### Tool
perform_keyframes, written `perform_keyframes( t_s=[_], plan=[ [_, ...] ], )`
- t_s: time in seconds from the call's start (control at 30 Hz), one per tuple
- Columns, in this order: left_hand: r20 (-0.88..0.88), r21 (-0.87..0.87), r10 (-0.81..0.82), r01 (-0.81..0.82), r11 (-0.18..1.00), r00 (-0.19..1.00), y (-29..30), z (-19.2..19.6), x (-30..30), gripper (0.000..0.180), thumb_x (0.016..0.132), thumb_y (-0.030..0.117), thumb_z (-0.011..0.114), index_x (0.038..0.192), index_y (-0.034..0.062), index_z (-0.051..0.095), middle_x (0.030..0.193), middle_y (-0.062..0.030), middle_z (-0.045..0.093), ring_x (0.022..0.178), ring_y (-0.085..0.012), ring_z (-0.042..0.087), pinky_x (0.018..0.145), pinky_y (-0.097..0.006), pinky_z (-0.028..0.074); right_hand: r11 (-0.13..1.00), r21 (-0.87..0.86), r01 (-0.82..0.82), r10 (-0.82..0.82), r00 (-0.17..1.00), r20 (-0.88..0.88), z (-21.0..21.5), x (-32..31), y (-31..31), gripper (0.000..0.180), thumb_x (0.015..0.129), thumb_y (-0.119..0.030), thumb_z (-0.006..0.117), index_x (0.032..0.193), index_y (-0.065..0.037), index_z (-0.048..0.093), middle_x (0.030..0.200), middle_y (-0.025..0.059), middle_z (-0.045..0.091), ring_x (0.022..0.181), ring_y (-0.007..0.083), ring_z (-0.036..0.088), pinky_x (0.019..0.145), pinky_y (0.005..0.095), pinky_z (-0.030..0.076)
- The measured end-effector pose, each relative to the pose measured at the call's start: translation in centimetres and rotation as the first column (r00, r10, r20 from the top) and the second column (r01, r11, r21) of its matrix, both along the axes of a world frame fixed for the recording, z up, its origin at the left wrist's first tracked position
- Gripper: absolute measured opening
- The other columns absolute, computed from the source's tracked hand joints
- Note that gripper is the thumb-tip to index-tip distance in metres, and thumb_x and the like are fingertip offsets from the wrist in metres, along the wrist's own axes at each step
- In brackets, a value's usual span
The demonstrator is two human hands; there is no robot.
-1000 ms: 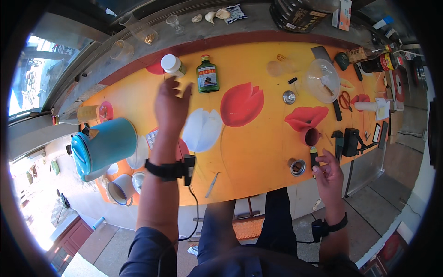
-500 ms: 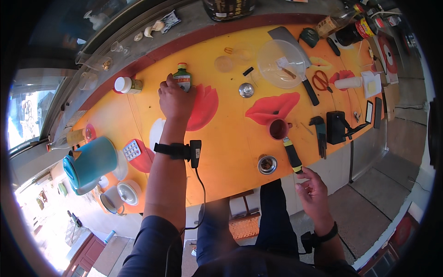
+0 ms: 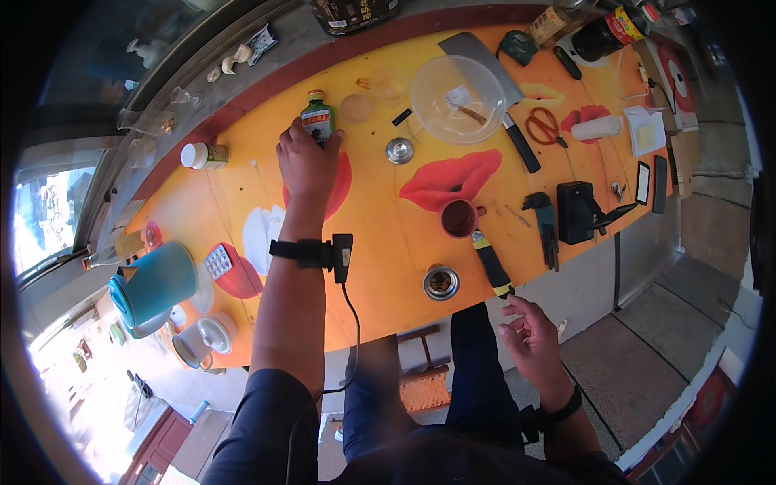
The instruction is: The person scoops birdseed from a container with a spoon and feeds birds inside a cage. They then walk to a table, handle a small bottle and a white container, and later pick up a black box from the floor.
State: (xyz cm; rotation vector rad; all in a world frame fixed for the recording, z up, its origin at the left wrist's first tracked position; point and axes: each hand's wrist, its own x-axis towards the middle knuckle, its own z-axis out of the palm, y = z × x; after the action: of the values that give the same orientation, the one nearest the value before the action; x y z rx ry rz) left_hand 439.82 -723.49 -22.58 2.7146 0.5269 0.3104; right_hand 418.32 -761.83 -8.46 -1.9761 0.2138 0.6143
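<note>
My left hand point(image 3: 309, 166) is wrapped round a small green glass bottle point(image 3: 318, 115) with a label and yellow cap, upright on the far left part of the table. My right hand point(image 3: 529, 339) hovers by the near edge, fingers loosely bent and apart, holding nothing I can see. Just beyond its fingertips lies a black-and-yellow tool handle point(image 3: 493, 265), whose front end rests beside a reddish-brown mug point(image 3: 458, 218). Left of the handle stands a small metal tin point(image 3: 440, 283) with dark contents. A white-capped jar point(image 3: 206, 155) is left of the green bottle.
Across the far side are a clear plastic bowl point(image 3: 443, 121) over a cleaver point(image 3: 520, 141), and orange-handled scissors point(image 3: 544, 128). Dark gloves point(image 3: 544, 228) and a black stand point(image 3: 575, 212) occupy the right. A teal pitcher point(image 3: 162, 279) and blister pack point(image 3: 218, 263) lie left.
The view has shifted, so most things on the table appear farther left. My left hand has slid the green bottle slightly right and away. The right hand stays near the tool handle.
</note>
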Motion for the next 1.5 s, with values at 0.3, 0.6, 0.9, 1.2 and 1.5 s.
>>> perform_keyframes(
  t_s=[0.3,0.6,0.9,1.2,1.5],
  plan=[
    [-0.084,-0.158,0.009,-0.022,0.987,0.996,0.8,3.2,-12.6,0.051,0.091,0.025,0.074,0.13,-0.0013,0.055,0.119,-0.0229,0.062,0.111,-0.0409,0.061,0.097,-0.048,0.049,0.834,-0.389,-0.391,0.487,0.853,0.188,-1.5,3.0,5.1,0.078,0.073,-0.022,0.089,0.141,-0.01,0.053,0.132,0.0139,0.058,0.105,0.0327,0.067,0.083,0.0388,0.058],
    [-0.175,-0.217,0.002,-0.041,0.975,0.985,1.7,6.2,-21.8,0.047,0.09,0.016,0.074,0.128,-0.0015,0.054,0.113,-0.0203,0.064,0.107,-0.0368,0.063,0.088,-0.046,0.053,0.749,-0.492,-0.444,0.6,0.77,0.218,-4.8,3.5,8.2,0.086,0.071,-0.021,0.09,0.145,-0.01,0.048,0.132,0.0112,0.056,0.112,0.0318,0.065,0.084,0.039,0.058],
    [-0.152,-0.256,0.021,-0.06,0.965,0.988,3.9,6.7,-23.9,0.047,0.088,0.012,0.073,0.129,-0.0009,0.054,0.113,-0.0193,0.063,0.104,-0.0351,0.064,0.087,-0.045,0.054,0.741,-0.52,-0.425,0.59,0.782,0.202,-5.8,3.5,10.2,0.071,0.074,-0.021,0.086,0.137,-0.01,0.054,0.122,0.0148,0.061,0.103,0.0351,0.067,0.083,0.0408,0.058],
    [-0.197,-0.299,0.108,-0.165,0.94,0.974,6.4,7.3,-25.3,0.048,0.089,0.011,0.072,0.131,-0.0003,0.053,0.113,-0.0178,0.064,0.105,-0.0335,0.064,0.088,-0.044,0.054,0.748,-0.497,-0.44,0.618,0.735,0.278,-4.2,7.9,15.3,0.068,0.077,-0.023,0.084,0.135,-0.008,0.052,0.12,0.0155,0.062,0.103,0.0354,0.067,0.082,0.0421,0.058],
    [-0.173,-0.358,0.129,-0.185,0.915,0.976,8.1,9.2,-27.0,0.049,0.087,0.009,0.073,0.131,-0.0001,0.053,0.116,-0.0175,0.064,0.104,-0.0326,0.066,0.084,-0.043,0.055,0.746,-0.522,-0.413,0.655,0.598,0.462,-7.2,22.7,30.5,0.063,0.079,-0.035,0.081,0.13,-0.007,0.056,0.121,0.0153,0.067,0.107,0.0346,0.068,0.088,0.0428,0.056]
  ],
)
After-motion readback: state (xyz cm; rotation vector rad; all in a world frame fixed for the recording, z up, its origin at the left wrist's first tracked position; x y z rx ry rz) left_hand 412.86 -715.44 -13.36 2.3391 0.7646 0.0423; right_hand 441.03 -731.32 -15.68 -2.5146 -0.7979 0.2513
